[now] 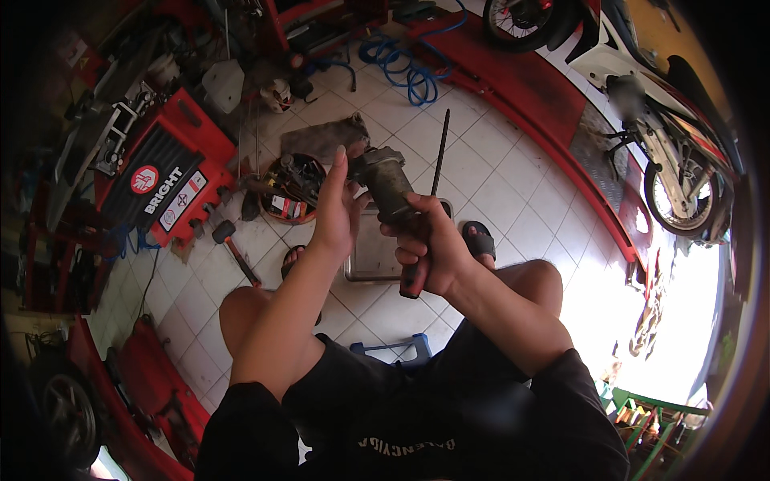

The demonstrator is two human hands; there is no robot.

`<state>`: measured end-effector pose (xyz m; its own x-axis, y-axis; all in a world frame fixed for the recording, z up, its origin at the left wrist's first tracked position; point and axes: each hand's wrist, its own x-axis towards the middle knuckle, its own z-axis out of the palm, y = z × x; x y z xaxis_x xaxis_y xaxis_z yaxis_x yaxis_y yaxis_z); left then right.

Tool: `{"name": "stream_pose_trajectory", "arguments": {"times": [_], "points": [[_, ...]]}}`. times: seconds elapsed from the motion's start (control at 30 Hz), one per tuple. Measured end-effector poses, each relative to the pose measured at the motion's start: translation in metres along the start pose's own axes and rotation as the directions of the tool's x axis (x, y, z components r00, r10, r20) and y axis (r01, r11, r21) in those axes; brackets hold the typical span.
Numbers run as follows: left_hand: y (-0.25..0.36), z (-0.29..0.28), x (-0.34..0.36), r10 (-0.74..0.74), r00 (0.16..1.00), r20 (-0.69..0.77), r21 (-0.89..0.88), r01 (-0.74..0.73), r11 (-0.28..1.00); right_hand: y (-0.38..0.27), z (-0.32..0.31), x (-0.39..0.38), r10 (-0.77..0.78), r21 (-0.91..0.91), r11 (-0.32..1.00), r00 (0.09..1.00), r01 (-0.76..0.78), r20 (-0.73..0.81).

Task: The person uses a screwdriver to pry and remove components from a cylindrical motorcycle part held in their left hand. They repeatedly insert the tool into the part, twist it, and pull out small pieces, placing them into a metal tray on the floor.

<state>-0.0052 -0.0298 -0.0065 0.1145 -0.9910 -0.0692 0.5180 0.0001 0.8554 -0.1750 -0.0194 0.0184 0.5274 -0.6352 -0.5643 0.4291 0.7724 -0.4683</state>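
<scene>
1. Held up and tilted, above the metal tray on the floor: a dark metal cylinder, collared at its upper end.
2. Probably dense, rigid and hard to damage; perhaps slippery if oily. Best held round the plain barrel, with support under the collared end.
3. In the right hand, fingers wrapped round its handle: a long screwdriver, with thumb at the cylinder's lower end.
4. Beside the upper end, thumb extended: the left hand. Impossible to tell whether gripping or merely steadying, with fingers partly hidden.
5. Mind the slim shaft just right of the cylinder, and the tray's raised rim below.
6. Leftward, allow for the parts-filled bowl and hammer.
7. Rightward, use the broad stretch of floor tiles before the red platform.
</scene>
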Motion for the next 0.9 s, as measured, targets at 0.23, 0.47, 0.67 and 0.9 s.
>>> {"name": "stream_pose_trajectory", "arguments": {"times": [0.23,0.47,0.67,0.9], "points": [[-0.005,-0.004,0.015,0.11,0.948,0.298,-0.168,-0.062,0.984,0.01,0.012,-0.017,0.018,0.041,0.999,1.0,-0.018,0.014],[-0.006,0.0,0.013,0.072,0.929,0.363,-0.292,0.04,0.956,0.005,0.002,-0.019,0.06,0.077,0.995,0.99,-0.07,0.124],[-0.013,-0.005,0.014,0.123,0.911,0.392,-0.288,-0.006,0.958,0.007,0.008,-0.022,0.117,0.092,0.987,0.981,-0.132,0.154],[-0.009,0.003,-0.003,-0.032,0.982,0.189,-0.236,0.077,0.969,0.005,0.01,-0.024,0.141,-0.078,0.988,0.979,-0.131,0.148]]}}
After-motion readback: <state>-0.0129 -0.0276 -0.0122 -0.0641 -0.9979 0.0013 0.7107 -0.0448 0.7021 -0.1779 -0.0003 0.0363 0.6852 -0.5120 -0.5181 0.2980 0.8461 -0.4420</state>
